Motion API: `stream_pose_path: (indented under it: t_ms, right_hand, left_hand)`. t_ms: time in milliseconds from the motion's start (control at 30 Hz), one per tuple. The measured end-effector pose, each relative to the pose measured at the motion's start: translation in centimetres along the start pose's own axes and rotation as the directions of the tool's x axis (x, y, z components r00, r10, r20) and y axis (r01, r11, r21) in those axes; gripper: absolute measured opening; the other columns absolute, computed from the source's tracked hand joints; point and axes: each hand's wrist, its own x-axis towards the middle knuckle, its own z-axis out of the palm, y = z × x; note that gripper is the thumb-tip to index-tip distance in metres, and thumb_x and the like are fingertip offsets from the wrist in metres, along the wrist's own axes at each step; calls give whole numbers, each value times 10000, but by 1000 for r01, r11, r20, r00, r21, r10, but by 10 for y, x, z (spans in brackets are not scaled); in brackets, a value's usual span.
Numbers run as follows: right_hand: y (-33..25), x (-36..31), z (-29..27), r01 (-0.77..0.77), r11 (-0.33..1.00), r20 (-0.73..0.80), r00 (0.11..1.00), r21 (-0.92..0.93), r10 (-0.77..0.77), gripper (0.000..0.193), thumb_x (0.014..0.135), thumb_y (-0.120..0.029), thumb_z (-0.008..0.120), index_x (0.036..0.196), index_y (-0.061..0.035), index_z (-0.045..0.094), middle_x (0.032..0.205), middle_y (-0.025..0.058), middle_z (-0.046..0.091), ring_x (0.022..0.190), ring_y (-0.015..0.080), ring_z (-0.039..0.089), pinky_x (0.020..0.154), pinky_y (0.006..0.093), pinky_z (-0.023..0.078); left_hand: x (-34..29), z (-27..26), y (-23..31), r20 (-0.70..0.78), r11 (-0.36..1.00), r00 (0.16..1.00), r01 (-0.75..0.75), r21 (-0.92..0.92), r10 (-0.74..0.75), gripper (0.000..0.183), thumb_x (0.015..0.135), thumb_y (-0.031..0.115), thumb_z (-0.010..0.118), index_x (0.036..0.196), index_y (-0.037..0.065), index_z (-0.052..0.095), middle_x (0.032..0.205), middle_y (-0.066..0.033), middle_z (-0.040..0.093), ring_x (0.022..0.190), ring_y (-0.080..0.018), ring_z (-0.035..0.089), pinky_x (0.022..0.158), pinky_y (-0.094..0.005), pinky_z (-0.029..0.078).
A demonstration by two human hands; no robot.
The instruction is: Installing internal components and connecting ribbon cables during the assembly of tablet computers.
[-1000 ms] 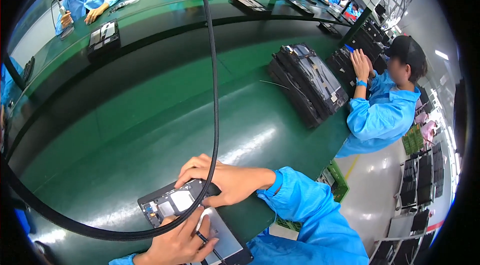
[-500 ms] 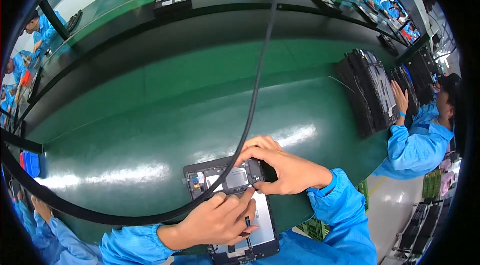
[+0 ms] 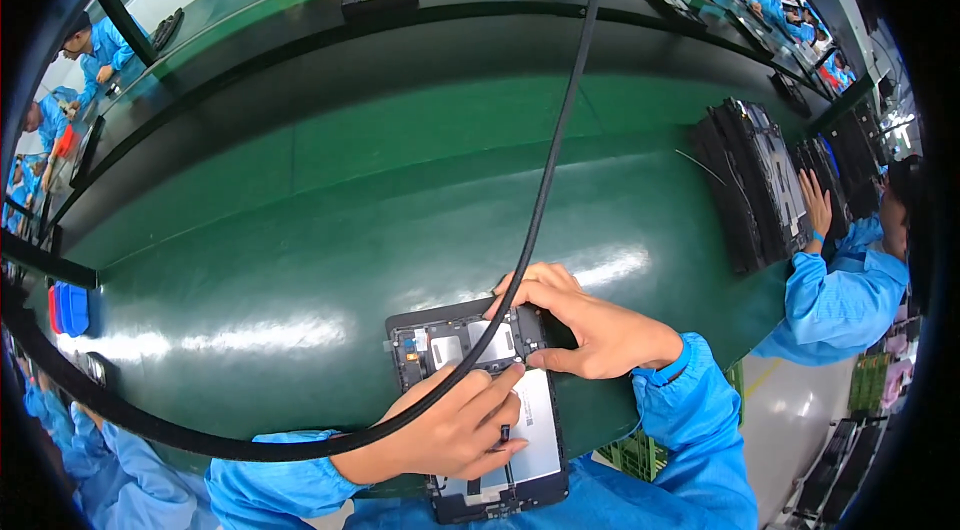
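near the front edge of the green surface (image 3: pixel 350 260), an opened device (image 3: pixel 541 420) lies flat, insides up. the left hand (image 3: pixel 450 437) rests over its middle, fingers bent, index fingertip touching it; whether anything is pinched there cannot be told. the right hand (image 3: pixel 598 332) spans the upper right corner, fingers at the far edge and thumb near the left index fingertip, its grip unclear. a black cable (image 3: pixel 546 180) crosses before the left hand. a stack (image 3: pixel 745 192) of dark devices stands at right.
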Motion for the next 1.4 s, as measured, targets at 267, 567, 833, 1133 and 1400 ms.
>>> stream_pose_path:
  t_ms: [267,567,833,1133,1400]
  right_hand:
    - [-6,8,3,2,999,-10,1000,-34,-2,721,789,-5,761,1474,-141,585,1466,135,511,1455,374,421,1252,505,302]
    - [-15,12,13,190,961,-238,942,-199,-235,467,713,-117,809,1180,-130,795,1556,198,484,1473,449,402,1251,577,315]
    - [-50,33,67,365,857,123,931,-365,-344,262,813,-145,872,1048,-131,759,1495,183,522,1503,478,403,1215,641,336]
    - [-44,35,80,434,749,121,892,-501,-435,255,662,-69,888,881,-141,780,1457,111,653,1449,428,510,1164,670,436]
    - [-49,33,80,439,735,254,898,-516,-359,361,610,-23,842,932,-157,749,1525,75,628,1474,406,496,1203,668,388]
  left_hand:
    - [-13,-11,-9,-59,992,996,54,-110,-61,390,952,428,728,1092,66,769,1290,-109,748,914,-232,641,776,-385,485]
    - [-87,-38,-24,-223,998,974,43,-35,-49,285,858,248,698,1059,97,834,887,-17,722,714,-222,618,695,-384,458]
    - [-92,-35,-20,-184,982,975,-146,-116,124,266,842,223,759,1023,44,833,916,-37,733,728,-186,642,651,-332,454]
    - [-96,-29,-6,-146,950,950,-292,-113,275,290,829,225,789,1027,15,822,952,-62,737,767,-193,633,706,-346,464]
    - [-101,-24,-7,-165,934,937,-331,-134,308,275,832,217,781,1010,12,821,933,-73,734,743,-189,628,684,-338,472]
